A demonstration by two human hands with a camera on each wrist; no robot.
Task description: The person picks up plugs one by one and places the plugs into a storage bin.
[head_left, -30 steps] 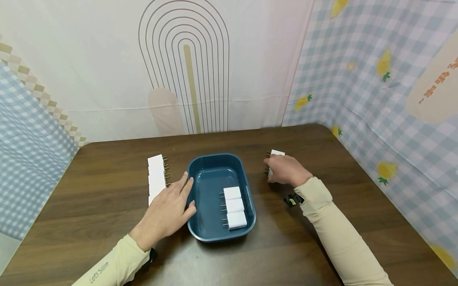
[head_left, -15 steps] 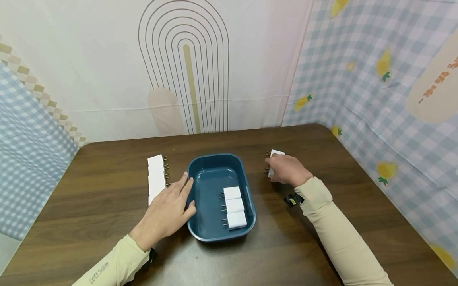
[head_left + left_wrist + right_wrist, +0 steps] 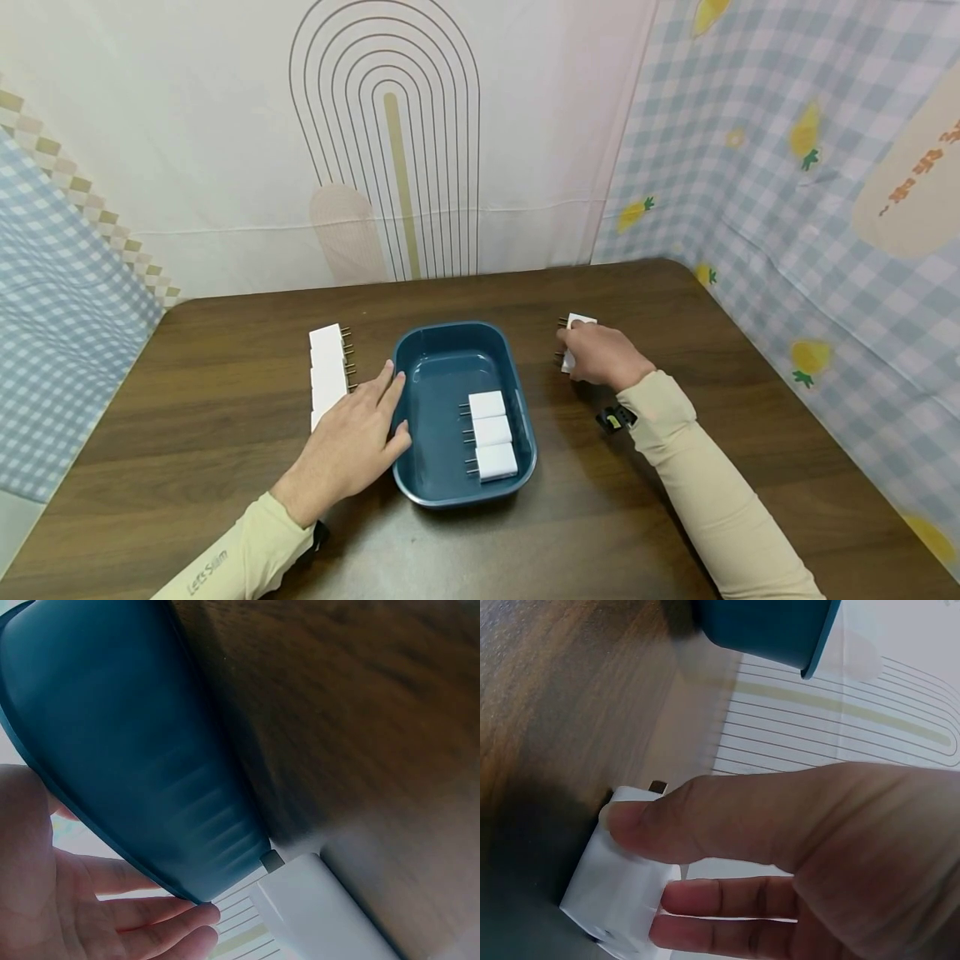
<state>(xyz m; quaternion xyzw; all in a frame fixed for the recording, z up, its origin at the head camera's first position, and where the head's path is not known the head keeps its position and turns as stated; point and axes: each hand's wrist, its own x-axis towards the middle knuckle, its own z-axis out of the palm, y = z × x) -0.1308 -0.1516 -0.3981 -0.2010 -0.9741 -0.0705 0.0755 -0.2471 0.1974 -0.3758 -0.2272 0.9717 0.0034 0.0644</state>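
My left hand [image 3: 345,446] rests on the left rim of a dark blue plastic bin [image 3: 438,375], its fingers extended. In the left wrist view the fingers [image 3: 150,922] lie along the bin's edge. Several white plug chargers [image 3: 327,358] with metal prongs stand in a row just left of the bin, the nearest partly covered by that hand. Three more white chargers [image 3: 492,432] sit inside the bin at its right side. Right of the bin, my right hand [image 3: 603,357] grips a white plug charger [image 3: 611,877], thumb on one face. Another charger [image 3: 581,319] shows beyond the fingers.
Everything stands on a dark brown wooden table [image 3: 225,400]. A white patterned cloth [image 3: 540,150] hangs behind it, and a blue checked cloth [image 3: 780,275] lines the right side.
My right hand has shifted very slightly right, and a bit more white charger shows under its fingers. The left hand, bin and other chargers have kept their places.
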